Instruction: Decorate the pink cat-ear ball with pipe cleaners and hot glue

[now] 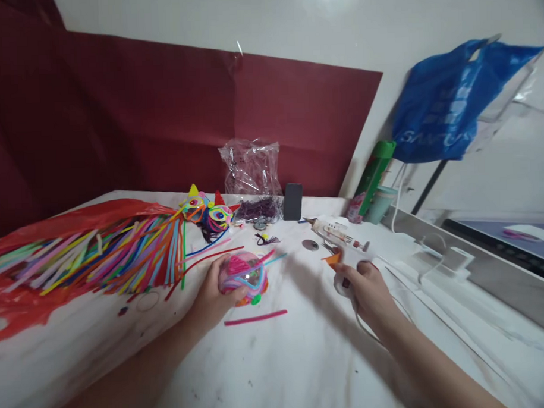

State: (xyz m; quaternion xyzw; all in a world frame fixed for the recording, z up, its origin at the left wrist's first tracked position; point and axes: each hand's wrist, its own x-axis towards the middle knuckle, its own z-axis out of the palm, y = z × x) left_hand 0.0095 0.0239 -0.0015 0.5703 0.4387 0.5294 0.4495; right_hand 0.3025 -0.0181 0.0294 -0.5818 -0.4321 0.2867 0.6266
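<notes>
My left hand (215, 289) is closed around a colourful ball-like craft (243, 276), covered in pipe cleaners with a pink pointed ear and a blue-edged clear patch. Pink and light blue stems stick out at its right. In my right hand (364, 287) is a hot glue gun (339, 234), gripped by its handle, with the nozzle towards the upper left. Apart from the craft, a magenta pipe cleaner (256, 317) lies on the white marbled table (260, 371). An orange piece (331, 259) shows just beside the glue gun.
Many pipe cleaners (135, 250) lie on red plastic (17, 308) at left. Two finished-looking craft heads (194, 208) sit behind, near a clear plastic bag (251, 166) and an upright dark phone (292, 202). At right are a cup (381, 203), a white cable (401, 199) and a blue bag (442, 109).
</notes>
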